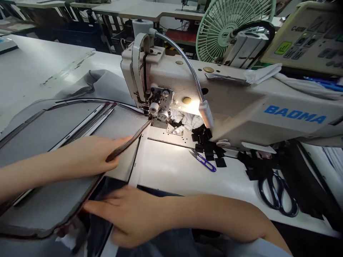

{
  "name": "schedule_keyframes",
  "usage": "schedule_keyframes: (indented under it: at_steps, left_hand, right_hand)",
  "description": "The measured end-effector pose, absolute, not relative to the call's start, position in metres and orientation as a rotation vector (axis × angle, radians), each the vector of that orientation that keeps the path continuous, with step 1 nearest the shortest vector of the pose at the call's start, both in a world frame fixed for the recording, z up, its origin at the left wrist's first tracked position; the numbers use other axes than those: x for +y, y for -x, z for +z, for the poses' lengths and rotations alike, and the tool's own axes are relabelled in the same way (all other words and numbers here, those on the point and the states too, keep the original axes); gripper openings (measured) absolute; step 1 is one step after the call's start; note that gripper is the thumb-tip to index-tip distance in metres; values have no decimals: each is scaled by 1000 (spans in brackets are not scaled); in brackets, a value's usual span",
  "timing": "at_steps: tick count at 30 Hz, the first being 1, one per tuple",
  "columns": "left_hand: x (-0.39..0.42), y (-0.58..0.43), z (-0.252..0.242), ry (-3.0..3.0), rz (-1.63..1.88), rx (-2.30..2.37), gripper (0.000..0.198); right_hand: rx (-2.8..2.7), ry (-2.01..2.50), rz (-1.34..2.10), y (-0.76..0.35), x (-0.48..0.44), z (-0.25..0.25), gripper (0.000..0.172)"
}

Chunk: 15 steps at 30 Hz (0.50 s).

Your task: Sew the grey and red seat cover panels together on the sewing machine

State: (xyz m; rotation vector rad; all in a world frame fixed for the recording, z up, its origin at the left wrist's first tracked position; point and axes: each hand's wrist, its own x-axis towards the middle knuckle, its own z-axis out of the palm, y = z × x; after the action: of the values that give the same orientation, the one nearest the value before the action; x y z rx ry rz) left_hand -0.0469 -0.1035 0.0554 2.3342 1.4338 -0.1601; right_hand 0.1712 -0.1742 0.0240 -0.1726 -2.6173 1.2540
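Observation:
A large grey fabric panel (61, 125) with dark bound edges lies across the left of the sewing machine bed. Its edge runs under the needle area of the machine head (157, 107). My left hand (99, 153) rests on the panel near its right edge, fingers closed around a dark edge strip (125, 144) that leads up to the needle. Nearer to me, my right hand (128, 214) is slightly blurred, its thumb and fingers closed at the panel's lower edge.
Purple thread snips (203, 161) lie right of the needle beside black fabric pieces (207, 142). Large scissors (278, 194) are farther right. A lamp (205, 113) hangs low by the machine arm; a green fan (225, 32) stands behind.

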Motion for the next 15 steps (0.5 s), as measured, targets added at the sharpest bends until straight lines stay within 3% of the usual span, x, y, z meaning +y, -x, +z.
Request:
schedule_keyframes:
  at_steps: [3,5,11,15]
  left_hand:
    - [-98,45,55,-2128,-270,1323,82]
    - [-98,36,51,-2045,-254,1302,83]
    - [-108,15,36,-1954,-243,1268,77]
    - [-102,20,28,-1952,-176,1243,72]
  right_hand:
    - [-2751,553,492,-186,-176,0,47]
    - [-2794,652,216,-188,-175,-13,43]
    - [-2919,553,142,-170,-165,-14,25]
    - [-2904,567,136,-166,-157,-9,25]
